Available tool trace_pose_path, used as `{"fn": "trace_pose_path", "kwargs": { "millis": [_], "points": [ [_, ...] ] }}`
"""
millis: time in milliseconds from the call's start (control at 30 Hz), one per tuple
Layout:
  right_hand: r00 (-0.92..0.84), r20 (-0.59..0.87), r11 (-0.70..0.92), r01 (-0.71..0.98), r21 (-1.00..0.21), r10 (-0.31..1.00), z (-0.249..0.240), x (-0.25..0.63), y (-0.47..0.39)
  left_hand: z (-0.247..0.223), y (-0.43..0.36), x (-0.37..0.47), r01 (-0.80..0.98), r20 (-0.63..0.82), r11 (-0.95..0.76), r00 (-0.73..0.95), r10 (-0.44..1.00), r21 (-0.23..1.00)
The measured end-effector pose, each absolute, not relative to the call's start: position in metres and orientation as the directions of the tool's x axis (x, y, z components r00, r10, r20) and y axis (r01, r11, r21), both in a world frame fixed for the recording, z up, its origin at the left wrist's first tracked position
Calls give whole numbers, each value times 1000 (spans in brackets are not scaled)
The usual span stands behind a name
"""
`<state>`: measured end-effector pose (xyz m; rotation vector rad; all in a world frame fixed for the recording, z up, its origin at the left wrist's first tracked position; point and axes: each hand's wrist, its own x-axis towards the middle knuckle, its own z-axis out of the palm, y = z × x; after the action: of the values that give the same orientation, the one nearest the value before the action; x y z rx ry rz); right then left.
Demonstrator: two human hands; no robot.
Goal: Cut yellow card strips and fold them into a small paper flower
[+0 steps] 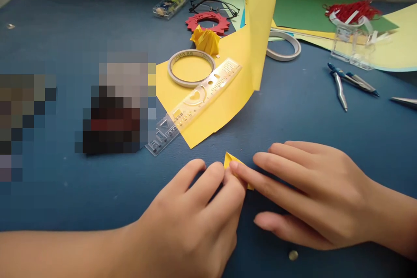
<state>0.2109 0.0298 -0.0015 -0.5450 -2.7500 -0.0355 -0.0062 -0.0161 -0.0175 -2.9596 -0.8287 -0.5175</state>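
Note:
A small folded piece of yellow paper lies on the blue table, mostly covered by fingers. My left hand is closed on it, its fingers curled and pressed down over the near side. From the right, my right hand reaches in with fingers stretched and apart. Its index fingertip touches the paper near the top corner, beside the left hand's fingers, while the thumb and other fingers stay off it. The paper's lower part is hidden beneath the hands.
Beyond the hands, a clear ruler and a tape roll lie on a yellow sheet. Farther back are a red paper ring, glasses and another tape roll. A compass lies right; blurred objects stand left.

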Motion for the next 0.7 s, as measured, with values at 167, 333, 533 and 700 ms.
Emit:
{"fn": "trace_pose_path", "kwargs": {
  "millis": [167,333,533,700],
  "points": [
    [-863,311,913,404,-47,398,-6,209,30,-29,-18,-5,533,452,-845,745,491,40],
    [-860,276,899,437,-36,430,-9,207,31,-36,-18,-2,538,480,-843,736,477,13],
    [-853,288,899,428,-90,435,-11,211,35,-34,-18,0,540,496,-839,710,500,74],
    [-812,365,890,425,-163,455,-13,211,36,-33,-18,-1,536,480,-842,725,494,57]
  ]
}}
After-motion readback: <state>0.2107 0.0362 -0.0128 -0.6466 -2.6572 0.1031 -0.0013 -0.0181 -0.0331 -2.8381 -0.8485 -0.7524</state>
